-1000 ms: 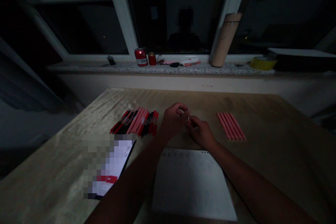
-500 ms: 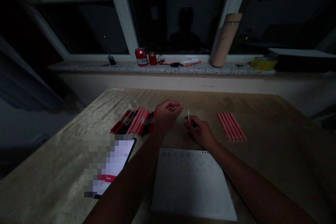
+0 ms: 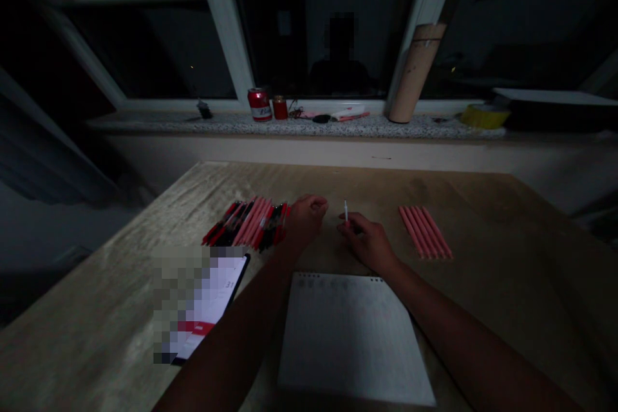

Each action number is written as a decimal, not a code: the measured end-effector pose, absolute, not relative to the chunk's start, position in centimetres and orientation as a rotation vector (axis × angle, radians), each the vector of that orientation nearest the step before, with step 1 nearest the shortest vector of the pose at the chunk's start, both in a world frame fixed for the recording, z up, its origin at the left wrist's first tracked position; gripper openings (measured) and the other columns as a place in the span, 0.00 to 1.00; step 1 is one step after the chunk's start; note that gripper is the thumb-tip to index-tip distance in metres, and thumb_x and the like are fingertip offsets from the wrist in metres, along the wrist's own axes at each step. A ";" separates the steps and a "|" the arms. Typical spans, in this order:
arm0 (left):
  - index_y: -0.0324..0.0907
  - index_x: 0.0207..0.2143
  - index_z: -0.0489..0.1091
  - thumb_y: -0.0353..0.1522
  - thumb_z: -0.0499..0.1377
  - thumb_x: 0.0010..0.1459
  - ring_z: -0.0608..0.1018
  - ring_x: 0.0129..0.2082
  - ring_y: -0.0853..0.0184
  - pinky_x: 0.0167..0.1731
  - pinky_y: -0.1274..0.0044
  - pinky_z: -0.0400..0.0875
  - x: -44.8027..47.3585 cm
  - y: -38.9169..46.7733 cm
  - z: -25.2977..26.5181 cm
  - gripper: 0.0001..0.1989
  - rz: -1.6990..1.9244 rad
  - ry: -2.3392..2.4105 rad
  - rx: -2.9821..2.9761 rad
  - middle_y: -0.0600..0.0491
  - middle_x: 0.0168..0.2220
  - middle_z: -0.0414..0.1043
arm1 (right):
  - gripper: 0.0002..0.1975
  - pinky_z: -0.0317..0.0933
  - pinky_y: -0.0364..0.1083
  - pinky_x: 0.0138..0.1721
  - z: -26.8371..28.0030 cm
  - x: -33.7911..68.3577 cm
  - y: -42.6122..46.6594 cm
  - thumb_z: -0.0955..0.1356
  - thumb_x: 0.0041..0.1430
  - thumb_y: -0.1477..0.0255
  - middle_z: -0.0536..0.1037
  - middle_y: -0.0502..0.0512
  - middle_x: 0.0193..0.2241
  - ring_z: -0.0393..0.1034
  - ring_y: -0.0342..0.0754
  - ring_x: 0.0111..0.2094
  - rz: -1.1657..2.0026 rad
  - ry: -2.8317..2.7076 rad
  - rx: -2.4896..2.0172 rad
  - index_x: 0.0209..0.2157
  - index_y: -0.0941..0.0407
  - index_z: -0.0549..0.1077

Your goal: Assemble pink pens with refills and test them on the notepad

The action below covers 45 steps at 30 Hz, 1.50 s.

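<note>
A thin pale pen refill [image 3: 346, 210] stands upright, pinched in the closed right hand [image 3: 369, 243], mid-table.
The left hand [image 3: 304, 219], curled shut on something too small to identify, rests beside the heap of red and black pens [image 3: 248, 223]; in such dim light, the refill could slip onto the wooden table [image 3: 506, 283] below the window.

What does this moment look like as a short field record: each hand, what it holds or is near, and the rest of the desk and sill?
left hand: fingers curled, beside the heap of red and black pens; whether it holds anything cannot be told
right hand: pinches a thin white stick, upright
right of hands: row of pink pens, side by side
near edge: spiral notepad; lit phone to its left
surface: wooden table
windowsill: red can, cardboard tube, yellow tape roll
</note>
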<state>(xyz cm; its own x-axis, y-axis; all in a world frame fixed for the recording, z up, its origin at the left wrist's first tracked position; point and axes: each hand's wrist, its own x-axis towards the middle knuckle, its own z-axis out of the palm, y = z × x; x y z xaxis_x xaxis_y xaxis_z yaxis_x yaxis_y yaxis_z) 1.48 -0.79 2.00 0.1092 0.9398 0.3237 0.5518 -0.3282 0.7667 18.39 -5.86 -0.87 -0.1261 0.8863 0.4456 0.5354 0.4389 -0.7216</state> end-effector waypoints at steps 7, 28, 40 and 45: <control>0.40 0.32 0.70 0.33 0.53 0.55 0.72 0.40 0.65 0.43 0.74 0.65 1.6 -0.1 1.0 0.08 1.024 1.494 2.225 0.51 0.35 0.72 | 0.13 0.61 0.40 0.29 -0.6 18.3 -5.9 0.63 0.59 0.66 0.74 0.50 0.25 0.68 0.42 0.24 0.505 -1.799 -1.203 0.43 0.56 0.71; 0.42 0.34 0.69 0.29 0.52 0.55 0.67 0.43 0.62 0.44 0.70 0.60 1.8 1.0 -1.3 0.07 0.678 1.659 2.436 0.50 0.40 0.68 | 0.13 0.60 0.40 0.29 -0.9 18.4 -5.9 0.62 0.59 0.67 0.73 0.50 0.25 0.68 0.42 0.25 0.469 -1.820 -1.215 0.43 0.55 0.70; 0.41 0.33 0.71 0.30 0.52 0.56 0.67 0.43 0.62 0.44 0.70 0.59 1.7 0.9 -1.2 0.08 0.657 1.654 2.462 0.49 0.40 0.68 | 0.12 0.60 0.40 0.28 -0.5 18.3 -6.1 0.62 0.59 0.67 0.72 0.49 0.24 0.68 0.42 0.24 0.478 -1.818 -1.216 0.42 0.56 0.71; 0.41 0.33 0.71 0.31 0.52 0.55 0.67 0.43 0.62 0.43 0.69 0.60 1.8 0.7 -0.9 0.08 0.652 1.655 2.457 0.49 0.40 0.68 | 0.12 0.59 0.40 0.28 -0.5 18.3 -6.1 0.62 0.59 0.66 0.72 0.49 0.24 0.68 0.42 0.24 0.493 -1.804 -1.224 0.42 0.56 0.70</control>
